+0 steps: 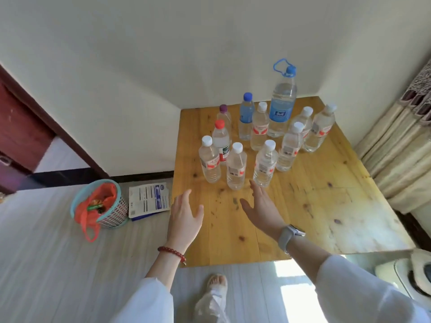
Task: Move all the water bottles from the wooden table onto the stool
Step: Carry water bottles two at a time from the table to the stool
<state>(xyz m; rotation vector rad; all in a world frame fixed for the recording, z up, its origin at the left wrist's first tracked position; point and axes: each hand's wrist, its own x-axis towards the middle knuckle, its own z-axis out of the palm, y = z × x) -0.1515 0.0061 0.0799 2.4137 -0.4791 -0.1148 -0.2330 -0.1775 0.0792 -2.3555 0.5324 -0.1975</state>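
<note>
Plainly, nothing had been lifted at this moment.

Left hand: your left hand hung over the near left edge of the wooden table, fingers spread wide and relaxed, holding nothing.

Right hand: your right hand was stretched out flat, fingers straight and slightly apart, empty as well.

Nearest bottles: three white-capped bottles stood upright just beyond your fingertips; the left bottle ahead of your left fingers, the middle bottle between your hands, the right bottle just past your right fingertips.

Farther bottles: the rest stood behind those, well beyond your reach, with the large blue-handled bottle at the back.

Stool: it did not show clearly in this view, so I could not tell you where it stood.

Handling: the bottles looked full, so likely weighty for their size; the thin clear plastic would give under a squeeze and could slide in your palm.

Where to hold: you were best wrapping fingers round the labelled mid-body, one bottle per hand; for the large one, the loop handle looked the surer grip.

Risk: the bottles stood close together, so a careless reach might have toppled neighbours.
</note>
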